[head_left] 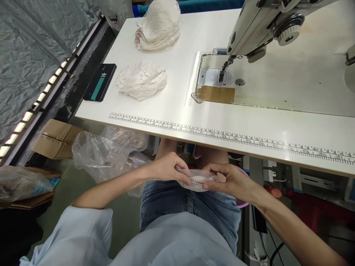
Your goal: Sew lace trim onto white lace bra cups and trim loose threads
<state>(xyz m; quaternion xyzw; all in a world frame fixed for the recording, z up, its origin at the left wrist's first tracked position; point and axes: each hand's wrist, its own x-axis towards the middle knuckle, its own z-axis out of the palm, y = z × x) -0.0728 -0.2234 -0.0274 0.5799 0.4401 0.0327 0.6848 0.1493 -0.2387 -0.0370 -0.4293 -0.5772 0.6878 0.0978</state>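
Observation:
Above my lap, just off the table's front edge, my two hands hold a shallow, translucent white dish-like piece (194, 187). My left hand (174, 168) is closed at its left side, with thumb and fingers pinching the rim. On the right side, my right hand (227, 178) grips it between thumb and fingers. Inside the piece lies a small white, bumpy strip (201, 178) with a thin reddish line near it. It is too small to tell whether this is beads or lace. My fingers partly cover both ends of the piece.
A sewing machine (257, 29) stands on the white table (172, 103), which has a printed ruler along its front. Lace (142, 79), a pile of cream fabric (161, 26) and a phone (100, 82) lie at left. Below are plastic bags (102, 155) and a carton (58, 138).

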